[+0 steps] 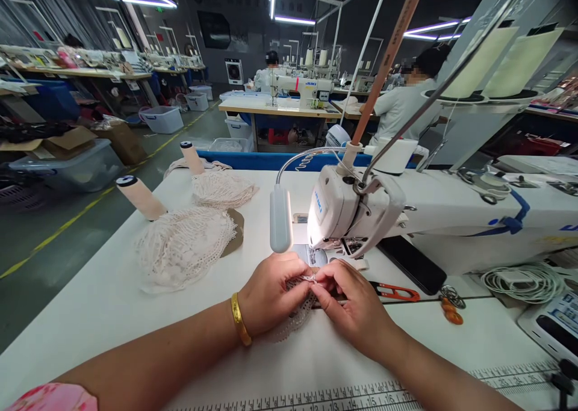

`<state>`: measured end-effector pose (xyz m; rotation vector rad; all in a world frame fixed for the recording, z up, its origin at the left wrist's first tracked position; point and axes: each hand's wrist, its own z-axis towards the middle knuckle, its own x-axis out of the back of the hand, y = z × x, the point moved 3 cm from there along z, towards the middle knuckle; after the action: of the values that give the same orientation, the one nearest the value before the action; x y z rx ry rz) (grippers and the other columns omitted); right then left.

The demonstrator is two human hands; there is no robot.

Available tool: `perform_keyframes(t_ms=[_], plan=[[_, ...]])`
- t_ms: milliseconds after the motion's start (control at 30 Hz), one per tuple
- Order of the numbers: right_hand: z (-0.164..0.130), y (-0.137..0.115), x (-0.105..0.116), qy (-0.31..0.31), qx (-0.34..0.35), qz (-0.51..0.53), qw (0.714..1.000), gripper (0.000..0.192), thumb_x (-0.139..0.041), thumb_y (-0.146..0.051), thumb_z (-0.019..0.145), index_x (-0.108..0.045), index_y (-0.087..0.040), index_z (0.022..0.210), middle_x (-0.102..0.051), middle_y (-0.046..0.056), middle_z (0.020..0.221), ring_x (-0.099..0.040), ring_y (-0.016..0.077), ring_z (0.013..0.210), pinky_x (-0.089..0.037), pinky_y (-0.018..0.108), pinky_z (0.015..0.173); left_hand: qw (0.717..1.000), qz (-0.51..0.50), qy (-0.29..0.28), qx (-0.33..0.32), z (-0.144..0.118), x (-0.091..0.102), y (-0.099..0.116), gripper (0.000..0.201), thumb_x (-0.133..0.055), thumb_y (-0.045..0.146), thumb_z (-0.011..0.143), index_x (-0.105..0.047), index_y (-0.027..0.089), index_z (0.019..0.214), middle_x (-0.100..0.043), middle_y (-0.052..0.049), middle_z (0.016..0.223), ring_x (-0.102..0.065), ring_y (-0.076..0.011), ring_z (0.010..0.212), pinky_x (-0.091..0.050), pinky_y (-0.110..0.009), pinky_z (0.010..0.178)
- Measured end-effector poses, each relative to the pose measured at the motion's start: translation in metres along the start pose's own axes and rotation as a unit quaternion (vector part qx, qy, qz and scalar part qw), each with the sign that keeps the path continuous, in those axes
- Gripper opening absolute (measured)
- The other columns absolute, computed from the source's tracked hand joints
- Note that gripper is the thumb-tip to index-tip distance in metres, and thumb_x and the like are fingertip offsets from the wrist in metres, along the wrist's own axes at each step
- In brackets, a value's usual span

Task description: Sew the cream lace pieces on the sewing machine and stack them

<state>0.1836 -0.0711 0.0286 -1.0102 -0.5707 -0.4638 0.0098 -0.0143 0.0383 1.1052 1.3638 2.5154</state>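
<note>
My left hand [275, 293] and my right hand [354, 305] meet in front of the sewing machine's needle area, both closed with fingertips pinching a piece of pale lace fabric [295, 327]. Part of the lace hangs below the fingers onto the white table; the rest is hidden under my hands. Just beyond them is the lit head of the white sewing machine [336, 209], its presser foot [312, 256] close to my fingertips. Orange-handled thread snips [397, 292] lie right of my right hand. A gold bangle circles my left wrist.
Lace piles [185, 248] and thread cones [142, 198] sit at the left. A lamp [280, 218] on a bent neck stands before the machine. A black phone [413, 263], coiled cable [521, 281] and ruler strip [352, 397] lie around. Co-workers sit farther back.
</note>
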Motion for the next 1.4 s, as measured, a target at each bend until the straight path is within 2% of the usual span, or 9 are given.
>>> perform_keyframes(t_ms=[167, 367, 733, 900, 1067, 1133, 1233, 1300, 1400], plan=[[0.001, 0.000, 0.000, -0.004, -0.010, 0.005, 1.000, 0.014, -0.050, -0.026, 0.105, -0.056, -0.025, 0.092, -0.063, -0.001, 0.082, -0.061, 0.0176, 0.072, -0.046, 0.030, 0.067, 1.000, 0.003, 0.006, -0.004, 0.000, -0.001, 0.001, 0.016, -0.058, 0.023, 0.094, -0.071, 0.019, 0.085, -0.067, 0.000, 0.078, -0.059, -0.0166, 0.075, -0.043, -0.029, 0.070], [0.001, -0.001, 0.002, -0.003, -0.014, -0.004, 1.000, 0.016, -0.049, -0.027, 0.104, -0.055, -0.025, 0.089, -0.063, -0.001, 0.077, -0.060, 0.0180, 0.069, -0.046, 0.030, 0.065, 0.996, -0.078, -0.036, 0.025, 0.001, -0.001, 0.005, 0.020, -0.060, 0.028, 0.095, -0.076, 0.023, 0.106, -0.077, 0.000, 0.103, -0.069, -0.0192, 0.092, -0.050, -0.031, 0.083], [0.005, 0.001, 0.002, 0.001, -0.026, -0.011, 1.000, 0.019, -0.048, -0.028, 0.105, -0.055, -0.025, 0.088, -0.061, -0.003, 0.075, -0.059, 0.0173, 0.068, -0.045, 0.030, 0.064, 0.996, -0.041, -0.032, 0.068, 0.002, -0.002, 0.000, 0.023, -0.058, 0.035, 0.093, -0.067, 0.020, 0.078, -0.066, 0.000, 0.077, -0.058, -0.0179, 0.075, -0.042, -0.030, 0.070], [0.005, 0.009, -0.004, -0.006, -0.058, -0.047, 0.997, 0.020, -0.048, -0.028, 0.103, -0.053, -0.025, 0.083, -0.057, -0.003, 0.070, -0.056, 0.0181, 0.064, -0.041, 0.030, 0.061, 0.995, 0.036, -0.040, 0.089, 0.006, -0.007, -0.005, 0.024, -0.054, 0.034, 0.089, -0.053, 0.020, 0.070, -0.057, 0.001, 0.070, -0.052, -0.0191, 0.074, -0.037, -0.036, 0.079], [0.009, 0.021, -0.014, -0.018, -0.073, -0.111, 0.991, 0.024, -0.050, -0.023, 0.099, -0.045, -0.025, 0.076, -0.056, -0.002, 0.066, -0.055, 0.0201, 0.066, -0.037, 0.032, 0.064, 0.976, 0.168, -0.063, 0.121, 0.009, -0.015, -0.013, 0.029, -0.054, 0.027, 0.088, -0.037, 0.020, 0.066, -0.051, 0.000, 0.068, -0.046, -0.0201, 0.069, -0.033, -0.039, 0.076], [0.010, 0.024, -0.015, -0.019, -0.075, -0.130, 0.988, 0.025, -0.050, -0.021, 0.098, -0.042, -0.025, 0.074, -0.056, -0.002, 0.066, -0.055, 0.0204, 0.067, -0.036, 0.032, 0.064, 0.972, 0.205, -0.049, 0.107, 0.009, -0.016, -0.012, 0.023, -0.056, 0.027, 0.089, -0.044, 0.020, 0.071, -0.055, -0.001, 0.074, -0.048, -0.0217, 0.072, -0.034, -0.039, 0.076], [0.012, 0.025, -0.015, -0.013, -0.076, -0.151, 0.986, 0.026, -0.051, -0.019, 0.097, -0.040, -0.025, 0.074, -0.053, -0.002, 0.066, -0.054, 0.0204, 0.066, -0.035, 0.032, 0.063, 0.964, 0.265, 0.017, 0.034, 0.006, -0.013, -0.003, 0.003, -0.058, 0.020, 0.089, -0.057, 0.019, 0.087, -0.063, -0.007, 0.094, -0.053, -0.0260, 0.086, -0.036, -0.040, 0.079], [0.013, 0.026, -0.015, -0.011, -0.074, -0.161, 0.984, 0.027, -0.051, -0.019, 0.097, -0.039, -0.025, 0.073, -0.052, -0.001, 0.065, -0.052, 0.0203, 0.065, -0.035, 0.031, 0.061, 0.949, 0.311, 0.046, -0.040, 0.001, -0.013, 0.003, 0.009, -0.054, 0.013, 0.092, -0.061, 0.018, 0.090, -0.065, -0.009, 0.103, -0.054, -0.0266, 0.091, -0.036, -0.041, 0.083], [0.012, 0.028, -0.014, -0.007, -0.085, -0.166, 0.983, 0.022, -0.052, -0.021, 0.098, -0.045, -0.025, 0.077, -0.054, -0.001, 0.067, -0.054, 0.0208, 0.066, -0.036, 0.031, 0.061, 0.932, 0.338, 0.022, -0.129, -0.005, -0.017, 0.006, 0.027, -0.044, 0.006, 0.101, -0.063, 0.017, 0.085, -0.069, -0.006, 0.098, -0.056, -0.0229, 0.085, -0.033, -0.042, 0.085]])
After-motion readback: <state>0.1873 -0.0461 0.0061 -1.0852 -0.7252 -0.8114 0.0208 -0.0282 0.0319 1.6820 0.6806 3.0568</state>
